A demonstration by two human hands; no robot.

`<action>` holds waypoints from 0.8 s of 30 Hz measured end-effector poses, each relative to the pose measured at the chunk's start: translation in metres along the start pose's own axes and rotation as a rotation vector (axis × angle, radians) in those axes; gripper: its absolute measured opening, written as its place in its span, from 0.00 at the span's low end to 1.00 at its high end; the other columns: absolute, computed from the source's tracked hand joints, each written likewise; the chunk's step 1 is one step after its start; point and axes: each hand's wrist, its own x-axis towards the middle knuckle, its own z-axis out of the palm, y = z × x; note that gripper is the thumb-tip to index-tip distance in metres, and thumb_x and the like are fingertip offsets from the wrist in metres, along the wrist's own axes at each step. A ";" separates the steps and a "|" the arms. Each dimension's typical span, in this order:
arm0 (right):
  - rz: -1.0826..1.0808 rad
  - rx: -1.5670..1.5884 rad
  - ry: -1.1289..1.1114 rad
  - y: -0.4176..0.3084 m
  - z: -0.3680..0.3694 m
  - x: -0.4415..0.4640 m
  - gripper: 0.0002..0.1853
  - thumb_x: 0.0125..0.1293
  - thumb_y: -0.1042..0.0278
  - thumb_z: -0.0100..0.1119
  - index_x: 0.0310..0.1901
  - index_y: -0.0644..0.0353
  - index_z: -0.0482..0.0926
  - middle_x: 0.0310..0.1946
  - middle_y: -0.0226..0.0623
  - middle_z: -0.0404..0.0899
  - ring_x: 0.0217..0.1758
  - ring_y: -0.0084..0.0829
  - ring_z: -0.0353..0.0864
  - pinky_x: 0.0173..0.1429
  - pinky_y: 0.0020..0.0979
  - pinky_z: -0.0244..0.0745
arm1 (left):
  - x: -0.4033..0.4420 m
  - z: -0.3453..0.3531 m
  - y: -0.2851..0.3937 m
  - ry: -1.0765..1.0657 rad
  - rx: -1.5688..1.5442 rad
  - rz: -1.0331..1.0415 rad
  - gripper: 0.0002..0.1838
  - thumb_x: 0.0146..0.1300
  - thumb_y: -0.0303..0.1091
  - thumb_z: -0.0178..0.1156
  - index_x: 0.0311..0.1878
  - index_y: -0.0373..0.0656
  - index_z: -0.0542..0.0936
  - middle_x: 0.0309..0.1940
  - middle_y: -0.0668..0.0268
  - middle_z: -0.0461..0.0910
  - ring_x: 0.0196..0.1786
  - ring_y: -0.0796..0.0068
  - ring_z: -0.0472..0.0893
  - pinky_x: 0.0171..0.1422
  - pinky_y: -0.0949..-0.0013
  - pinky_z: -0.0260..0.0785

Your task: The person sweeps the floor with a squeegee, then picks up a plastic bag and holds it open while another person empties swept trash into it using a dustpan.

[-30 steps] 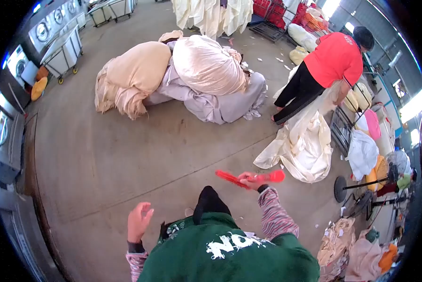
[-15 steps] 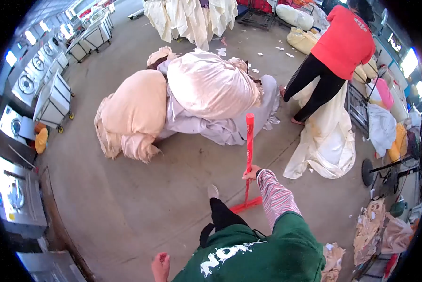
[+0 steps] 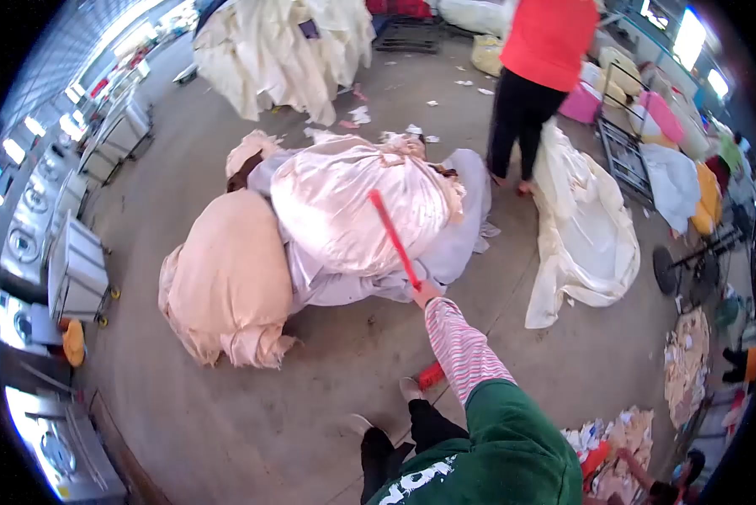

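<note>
My right hand [image 3: 426, 293], in a striped sleeve, is closed around the long handle of a red broom [image 3: 395, 236]. The handle slants up to the left in front of a big pale pink cloth bundle [image 3: 336, 198]. Part of the broom's head shows low down, near my feet, partly hidden by my arm. A peach-coloured bundle [image 3: 230, 269] stands left of the pale one, and a lilac sheet [image 3: 344, 289] lies beneath the pale one. My left hand is outside the picture.
A person in a red top [image 3: 550, 42] stands beside a cream cloth [image 3: 592, 227] spread on the floor. White wheeled carts [image 3: 79, 265] and washing machines line the left. A black fan [image 3: 689, 261] stands at right; another person [image 3: 685, 480] is at lower right.
The view has shifted as I moved, and the bundles sit lower. The broom's handle now tilts to the left instead of standing nearly upright. My left hand has gone out of sight.
</note>
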 end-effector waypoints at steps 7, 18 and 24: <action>-0.162 -0.012 -0.125 0.004 -0.013 -0.050 0.15 0.47 0.53 0.44 0.26 0.57 0.73 0.25 0.42 0.73 0.31 0.42 0.72 0.35 0.37 0.66 | 0.081 -0.075 0.111 -0.120 0.163 0.310 0.15 0.49 0.34 0.51 0.41 0.42 0.70 0.33 0.58 0.72 0.36 0.66 0.70 0.40 0.68 0.62; 0.071 -0.623 -0.591 0.287 0.017 -0.335 0.12 0.46 0.60 0.44 0.22 0.59 0.74 0.21 0.39 0.74 0.28 0.35 0.74 0.32 0.34 0.68 | 0.169 -0.150 0.235 -0.403 0.392 0.640 0.15 0.49 0.33 0.51 0.41 0.41 0.69 0.34 0.59 0.72 0.37 0.68 0.70 0.41 0.70 0.62; 0.332 -0.444 -0.244 0.256 0.018 -0.435 0.11 0.46 0.61 0.43 0.25 0.58 0.73 0.23 0.39 0.75 0.29 0.36 0.74 0.35 0.34 0.68 | 0.194 -0.100 0.296 -0.670 0.632 0.693 0.15 0.48 0.33 0.51 0.41 0.40 0.69 0.35 0.59 0.72 0.38 0.68 0.71 0.41 0.71 0.62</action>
